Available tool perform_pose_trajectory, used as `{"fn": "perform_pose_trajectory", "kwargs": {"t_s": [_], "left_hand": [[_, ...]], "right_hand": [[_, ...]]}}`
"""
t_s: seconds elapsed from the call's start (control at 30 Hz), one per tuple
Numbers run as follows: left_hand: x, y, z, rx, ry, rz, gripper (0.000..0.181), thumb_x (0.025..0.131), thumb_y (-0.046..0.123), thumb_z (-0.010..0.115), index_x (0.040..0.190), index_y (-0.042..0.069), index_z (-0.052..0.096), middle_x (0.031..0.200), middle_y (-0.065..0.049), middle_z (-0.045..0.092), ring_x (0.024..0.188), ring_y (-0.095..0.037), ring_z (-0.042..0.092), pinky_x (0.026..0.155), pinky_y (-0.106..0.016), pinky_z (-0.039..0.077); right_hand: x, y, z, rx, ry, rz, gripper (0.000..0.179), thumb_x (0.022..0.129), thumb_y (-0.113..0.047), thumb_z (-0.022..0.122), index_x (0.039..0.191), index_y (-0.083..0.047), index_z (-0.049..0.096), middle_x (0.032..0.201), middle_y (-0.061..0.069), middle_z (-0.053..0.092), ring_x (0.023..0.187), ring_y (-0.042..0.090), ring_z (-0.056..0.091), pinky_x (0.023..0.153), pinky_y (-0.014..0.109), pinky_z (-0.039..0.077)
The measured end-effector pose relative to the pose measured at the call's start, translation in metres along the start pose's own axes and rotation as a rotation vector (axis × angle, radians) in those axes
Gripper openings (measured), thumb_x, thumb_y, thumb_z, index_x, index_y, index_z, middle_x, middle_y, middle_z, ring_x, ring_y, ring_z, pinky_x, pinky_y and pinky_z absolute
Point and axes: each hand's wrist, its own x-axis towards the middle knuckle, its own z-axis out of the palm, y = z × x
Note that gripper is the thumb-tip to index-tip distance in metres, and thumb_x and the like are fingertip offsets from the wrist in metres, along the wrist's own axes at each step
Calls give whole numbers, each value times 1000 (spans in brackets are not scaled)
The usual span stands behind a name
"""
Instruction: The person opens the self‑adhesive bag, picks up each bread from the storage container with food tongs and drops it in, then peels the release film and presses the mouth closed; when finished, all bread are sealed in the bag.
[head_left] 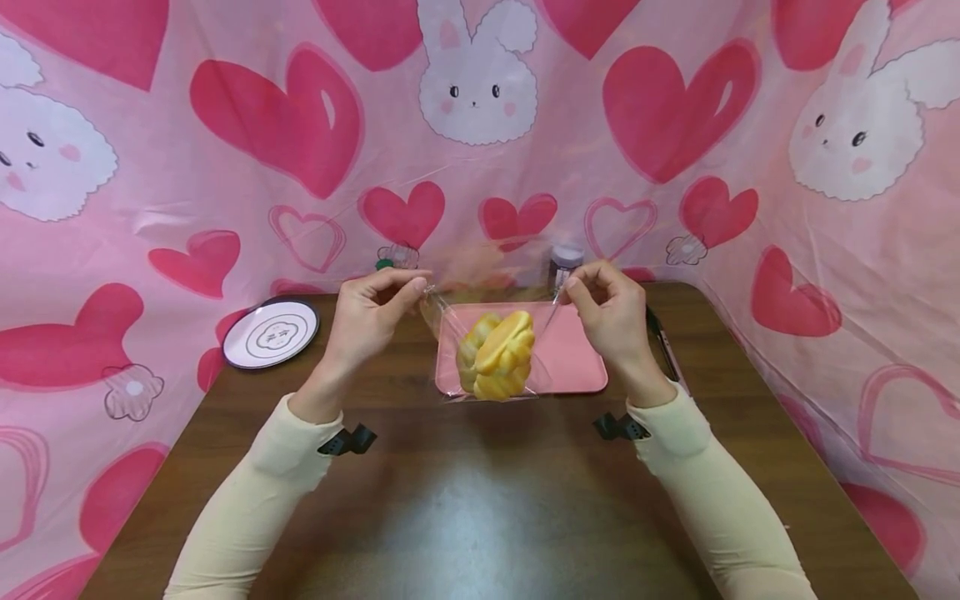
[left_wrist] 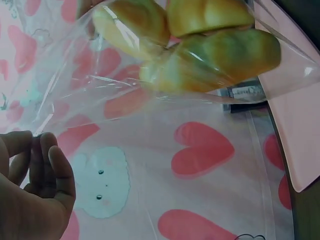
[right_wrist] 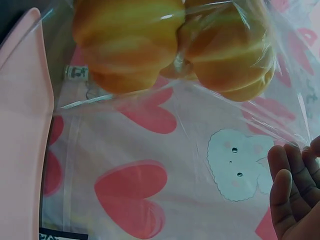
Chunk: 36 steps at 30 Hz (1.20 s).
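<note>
A clear plastic bag point(head_left: 444, 385) hangs between the two hands above the table, with several golden bread rolls point(head_left: 504, 358) inside it. My left hand point(head_left: 369, 315) pinches one upper corner of the bag between thumb and forefinger. The opposite corner is pinched the same way by my right hand point(head_left: 611, 315). In the left wrist view the rolls point(left_wrist: 215, 60) press together at the bottom of the bag, away from the left hand point(left_wrist: 37, 185). The right wrist view shows rolls point(right_wrist: 127, 45) through the film, and the right hand point(right_wrist: 297, 192) at the bag's stretched corner.
Behind the bag a pink tray point(head_left: 573, 358) lies on the brown wooden table point(head_left: 480, 500). A white plate with a dark rim point(head_left: 272, 333) is at the back left. A lidded jar point(head_left: 566, 260) stands at the back, and a dark slim object point(head_left: 666, 346) lies right of the tray.
</note>
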Motion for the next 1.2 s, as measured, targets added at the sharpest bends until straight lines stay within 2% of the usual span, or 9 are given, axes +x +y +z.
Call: {"fn": "perform_pose_trajectory", "kwargs": {"t_s": [0.1,0.2,0.37,0.5,0.6,0.77,1.0,1.1,1.2], "left_hand": [[1,2,3,-39,17,32,17,93,9,69,102,-4,76,79,10,68,71,-10,60,65,-21,55],[0,3,6,-78,32,60,19,92,7,69,105,-5,75,81,8,68,73,-10,62,66,-21,56],[-1,6,11,-129,52,92,22,90,5,71,109,-6,73,78,5,70,68,-11,62,63,-20,55],[-2,9,15,-147,60,69,21,91,6,71,107,-7,73,82,6,72,68,-11,61,63,-21,55],[-4,11,17,-117,63,50,20,92,8,70,107,-4,74,88,8,74,69,-11,60,64,-20,55],[-7,12,22,-105,57,61,19,92,9,70,108,-1,76,85,10,73,65,-12,58,59,-20,52],[-8,11,33,-137,72,68,17,89,9,73,104,0,77,82,7,74,68,-12,62,58,-20,52],[-10,11,36,-181,76,31,18,89,12,74,103,0,76,84,2,74,70,-16,62,60,-22,53],[-12,12,37,-204,68,-30,21,89,18,75,103,2,77,88,-2,73,72,-20,61,61,-23,54]], "right_hand": [[0,4,-1,0,-6,3,10,91,-6,67,86,2,66,75,19,70,63,3,63,57,17,48],[0,3,-1,-8,-20,14,10,91,-6,67,86,2,66,75,17,70,64,2,63,57,17,48],[-2,-6,1,-15,-41,50,11,90,0,64,85,9,63,75,26,66,62,-5,59,55,15,44],[-4,-5,2,-21,-65,71,11,90,0,64,85,10,64,76,30,66,62,-7,60,55,14,43],[-5,4,1,-50,-84,78,11,91,-5,66,85,4,67,76,24,70,64,-5,62,56,14,45],[-8,16,0,-99,-111,64,12,91,-14,69,84,-4,70,75,14,72,66,2,64,59,15,48],[-11,23,2,-155,-159,71,13,93,-18,70,90,-6,70,79,11,73,69,4,66,62,17,52],[-11,22,3,-161,-144,68,14,92,-20,71,94,-6,69,80,11,73,69,0,65,63,16,51],[-11,19,3,-165,-89,44,16,90,-20,73,99,-7,69,82,9,72,70,-2,61,63,13,49]]}}
